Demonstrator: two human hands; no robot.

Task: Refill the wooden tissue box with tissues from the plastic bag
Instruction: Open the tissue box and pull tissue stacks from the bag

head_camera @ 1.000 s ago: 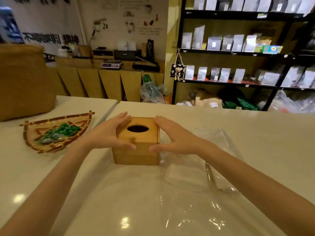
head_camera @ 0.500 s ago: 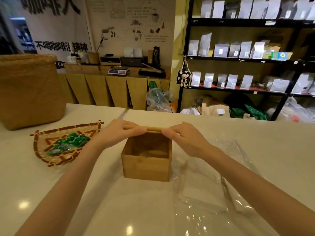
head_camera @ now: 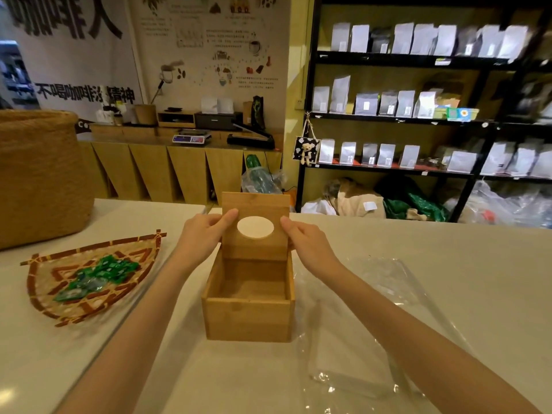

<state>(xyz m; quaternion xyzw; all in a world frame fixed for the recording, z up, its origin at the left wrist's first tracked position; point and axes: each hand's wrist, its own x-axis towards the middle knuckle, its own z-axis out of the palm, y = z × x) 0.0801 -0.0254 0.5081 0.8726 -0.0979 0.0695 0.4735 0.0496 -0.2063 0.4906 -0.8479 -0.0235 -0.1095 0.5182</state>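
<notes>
Since half a second earlier, the lid (head_camera: 256,225) had swung from flat over the wooden tissue box (head_camera: 248,312) to upright at its far edge. From the head view I judged it was held so to clear the opening: my left hand (head_camera: 200,239) and right hand (head_camera: 310,245) each pinched a side edge. The box sat centre frame on the surface (head_camera: 448,264), empty. At lower right lay the plastic bag (head_camera: 352,348); I could barely make out its pale tissues.

The pale worktop (head_camera: 418,249) carries an open wooden box (head_camera: 248,318), a clear plastic bag (head_camera: 358,339) beside it, a woven tray (head_camera: 89,282) and a basket (head_camera: 38,174).
</notes>
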